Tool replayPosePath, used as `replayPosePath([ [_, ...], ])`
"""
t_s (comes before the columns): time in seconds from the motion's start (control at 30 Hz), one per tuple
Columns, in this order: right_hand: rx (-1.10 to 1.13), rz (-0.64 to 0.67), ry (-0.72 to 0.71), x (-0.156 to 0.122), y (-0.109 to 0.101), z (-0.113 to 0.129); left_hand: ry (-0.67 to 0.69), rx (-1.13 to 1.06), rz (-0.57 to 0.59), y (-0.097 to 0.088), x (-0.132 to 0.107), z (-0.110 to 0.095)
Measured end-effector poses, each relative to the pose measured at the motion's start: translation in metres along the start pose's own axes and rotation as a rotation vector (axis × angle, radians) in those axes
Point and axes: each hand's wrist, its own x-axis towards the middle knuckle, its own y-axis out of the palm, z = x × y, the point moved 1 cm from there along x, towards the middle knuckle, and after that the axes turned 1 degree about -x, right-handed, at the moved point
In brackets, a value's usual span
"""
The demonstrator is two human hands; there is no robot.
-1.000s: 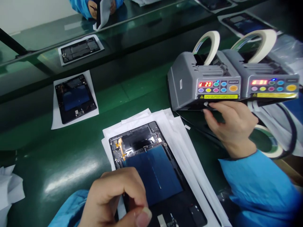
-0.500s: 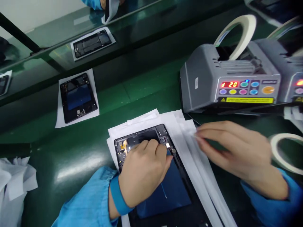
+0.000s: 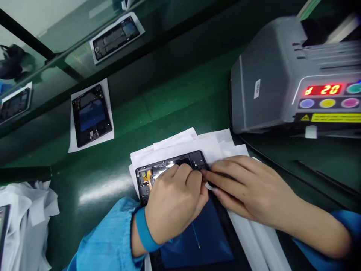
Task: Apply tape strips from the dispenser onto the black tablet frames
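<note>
An opened tablet [image 3: 194, 241] lies on a stack of white sheets [image 3: 205, 141], its inner parts and a blue film-covered panel showing. Over its upper part rests my left hand [image 3: 176, 205], fingers curled closed; what they hold, if anything, is hidden beneath. My right hand [image 3: 248, 188] meets it at the tablet's upper right edge. Between its thumb and fingers is a small whitish strip of tape [image 3: 210, 187], only partly visible. A blue band [image 3: 145, 231] circles my left wrist.
A grey tape dispenser [image 3: 262, 75] with a lit red display stands at the right, a black cable [image 3: 270, 162] running below it. Another opened tablet [image 3: 91, 116] lies on white paper at the left. More tablets sit on the shelf [image 3: 117, 37]. Crumpled white sheets [image 3: 28, 222] are piled at lower left.
My right hand has moved left, from beside the sheets to the tablet's edge by my left hand. My left hand stays over the tablet. The view has shifted, bringing the dispenser larger at the right.
</note>
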Motion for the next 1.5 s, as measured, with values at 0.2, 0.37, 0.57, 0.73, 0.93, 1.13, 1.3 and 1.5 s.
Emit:
replayPosePath([
  [0.2, -0.011, -0.020, -0.037, 0.000, 0.000, -0.001, 0.036, 0.035, 0.037, -0.002, 0.000, 0.002],
  [0.37, 0.007, -0.013, -0.025, -0.001, 0.001, 0.001, 0.073, 0.033, 0.083, -0.005, -0.004, 0.007],
  [0.57, -0.161, 0.052, -0.080, 0.001, -0.003, 0.008, 0.267, 0.255, 0.124, -0.016, -0.012, 0.000],
  [0.73, -0.044, -0.061, 0.003, 0.001, -0.003, 0.007, 0.304, 0.340, 0.147, -0.023, -0.018, -0.004],
  [0.93, -0.141, -0.078, 0.085, 0.016, -0.003, 0.011, 0.274, 0.288, 0.087, -0.018, -0.022, -0.001],
  [1.13, -0.197, 0.023, 0.078, 0.023, -0.005, 0.015, 0.258, 0.242, 0.101, -0.015, -0.026, 0.000],
  [1.3, -0.188, 0.046, 0.086, 0.021, -0.006, 0.017, 0.251, 0.230, 0.085, -0.013, -0.028, 0.000],
  [1.5, -0.216, 0.054, 0.080, 0.023, -0.004, 0.018, 0.254, 0.238, 0.077, -0.013, -0.027, 0.000],
])
